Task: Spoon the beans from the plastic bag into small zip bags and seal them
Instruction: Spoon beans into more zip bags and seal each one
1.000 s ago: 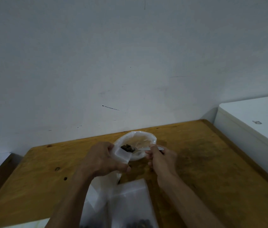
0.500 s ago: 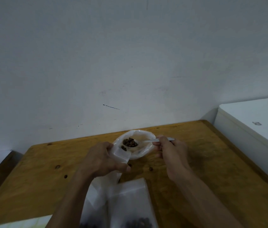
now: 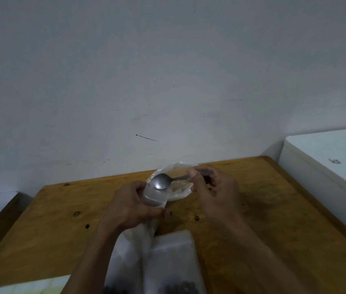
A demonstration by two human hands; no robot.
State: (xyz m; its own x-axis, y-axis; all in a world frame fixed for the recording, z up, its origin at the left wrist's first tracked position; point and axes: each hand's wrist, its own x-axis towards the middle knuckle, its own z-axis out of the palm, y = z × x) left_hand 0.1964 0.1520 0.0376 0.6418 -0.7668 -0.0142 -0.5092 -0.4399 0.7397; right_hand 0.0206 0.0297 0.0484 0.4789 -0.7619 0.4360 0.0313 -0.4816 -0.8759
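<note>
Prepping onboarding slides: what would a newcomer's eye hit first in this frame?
Dead centre, the right hand holds a metal spoon, its bowl bare of beans, at the mouth of a small zip bag gripped by the left hand. Behind it sits the plastic bag on the wooden table; nearer, clear bags with dark beans lie at the bottom edge.

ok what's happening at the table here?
A person is portioning beans at a wooden table. The left hand holds a small zip bag open, while the right hand holds a metal spoon with its bowl at the bag's mouth; the bowl looks empty. Behind them sits the clear plastic bag. Nearer the person lie zip bags already holding beans. A loose bean lies on the wood.
</note>
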